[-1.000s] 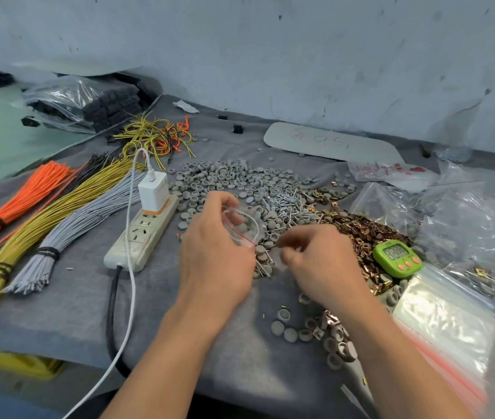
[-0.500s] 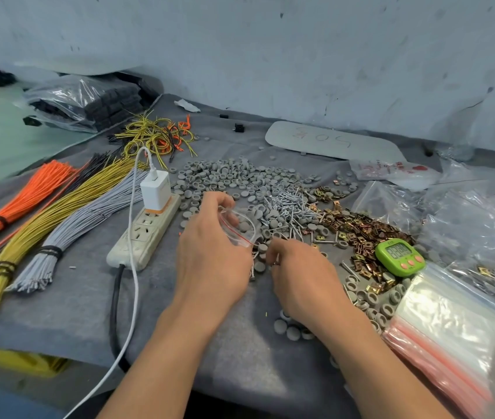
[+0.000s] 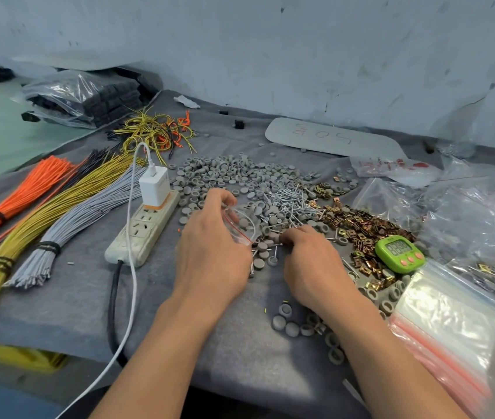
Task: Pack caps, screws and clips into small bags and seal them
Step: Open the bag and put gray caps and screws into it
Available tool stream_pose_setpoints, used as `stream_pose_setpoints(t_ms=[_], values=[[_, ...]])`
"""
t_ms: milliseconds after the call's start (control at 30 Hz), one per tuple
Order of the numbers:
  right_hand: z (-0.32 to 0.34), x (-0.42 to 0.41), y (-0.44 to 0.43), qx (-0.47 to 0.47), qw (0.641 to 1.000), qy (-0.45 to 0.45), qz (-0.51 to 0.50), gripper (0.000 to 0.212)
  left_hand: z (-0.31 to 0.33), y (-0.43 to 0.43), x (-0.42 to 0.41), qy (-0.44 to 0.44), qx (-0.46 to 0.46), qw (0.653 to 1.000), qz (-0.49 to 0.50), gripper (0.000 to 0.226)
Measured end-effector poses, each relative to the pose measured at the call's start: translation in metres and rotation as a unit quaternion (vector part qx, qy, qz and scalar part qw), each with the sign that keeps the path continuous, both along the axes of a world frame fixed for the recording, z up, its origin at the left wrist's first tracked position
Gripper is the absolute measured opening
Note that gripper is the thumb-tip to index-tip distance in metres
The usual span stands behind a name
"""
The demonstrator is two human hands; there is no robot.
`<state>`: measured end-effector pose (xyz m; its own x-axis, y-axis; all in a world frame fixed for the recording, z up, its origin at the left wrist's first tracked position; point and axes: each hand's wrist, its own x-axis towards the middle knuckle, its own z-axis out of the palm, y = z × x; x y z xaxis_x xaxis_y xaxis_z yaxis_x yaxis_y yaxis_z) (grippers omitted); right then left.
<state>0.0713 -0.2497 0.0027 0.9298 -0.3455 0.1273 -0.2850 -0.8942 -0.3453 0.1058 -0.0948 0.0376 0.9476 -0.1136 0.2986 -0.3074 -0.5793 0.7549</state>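
Note:
My left hand (image 3: 213, 249) holds a small clear bag (image 3: 241, 225) with a red seal strip, mouth toward the parts. My right hand (image 3: 309, 261) sits just right of it, fingers curled down among loose screws; what they pinch is hidden. A wide heap of grey caps (image 3: 240, 176) spreads behind the hands. Silver screws (image 3: 288, 201) lie in a pile at its right. Brass clips (image 3: 361, 225) are heaped further right. More caps (image 3: 288, 325) lie near my right forearm.
A white power strip (image 3: 146, 228) with a charger and cable lies left of my hands. Bundles of orange, yellow and grey wires (image 3: 58, 213) lie far left. A green timer (image 3: 398, 252) and a stack of empty zip bags (image 3: 445, 322) are at the right.
My right hand has moved left from the clips toward the bag, now at the screws beside my left hand. My left hand stays holding the bag.

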Motion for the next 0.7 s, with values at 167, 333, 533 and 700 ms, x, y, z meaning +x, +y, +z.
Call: stream_pose_setpoints(t_ms=[167,333,533,700], values=[[0.004,0.005,-0.002,0.021,0.998,-0.006,-0.062,0.028,-0.001,0.001,-0.002,0.006,0.011,1.000,-0.007,0.050],[0.019,0.006,-0.008,0.013,0.992,0.084,-0.093,0.025,-0.003,0.002,0.000,0.013,0.014,1.000,-0.016,0.050],[0.025,-0.009,-0.007,-0.071,0.991,0.088,-0.074,0.022,-0.005,0.001,0.001,0.010,0.032,0.999,-0.024,0.049],[0.028,-0.015,-0.005,-0.049,0.991,0.111,-0.056,0.017,-0.006,-0.002,-0.001,0.007,0.038,0.999,-0.034,0.050]])
